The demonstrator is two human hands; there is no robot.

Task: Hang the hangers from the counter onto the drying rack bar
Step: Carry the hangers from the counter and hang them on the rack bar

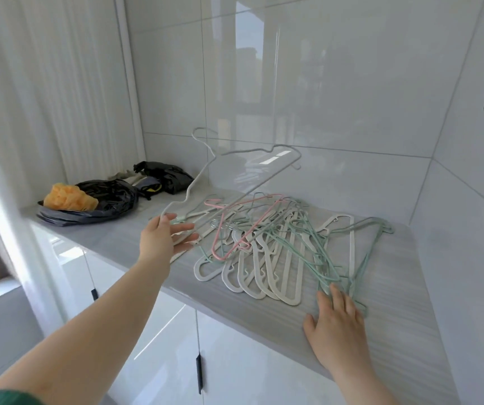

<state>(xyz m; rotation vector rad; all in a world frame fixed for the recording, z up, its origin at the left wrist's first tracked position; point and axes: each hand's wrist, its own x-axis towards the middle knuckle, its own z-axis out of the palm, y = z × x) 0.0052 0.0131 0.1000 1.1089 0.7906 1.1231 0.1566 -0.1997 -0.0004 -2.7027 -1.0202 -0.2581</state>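
A tangled pile of hangers (278, 247), white, mint green and one pink (235, 229), lies on the grey counter (395, 331). One grey wire hanger (205, 171) stands tilted up above the pile's left side. My left hand (162, 241) holds it by its lower corner, one finger curled at the wire and the others stretched toward the pile. My right hand (337, 325) lies flat on the counter, its straight fingertips pressing on the green hangers (331, 276) at the pile's near right. No drying rack bar is in view.
Black plastic bags (109, 200) with an orange lump (68, 197) and some cloth sit at the counter's far left. Glossy white tile walls close the back and right. White cabinet doors (235, 361) with dark handles are below the counter.
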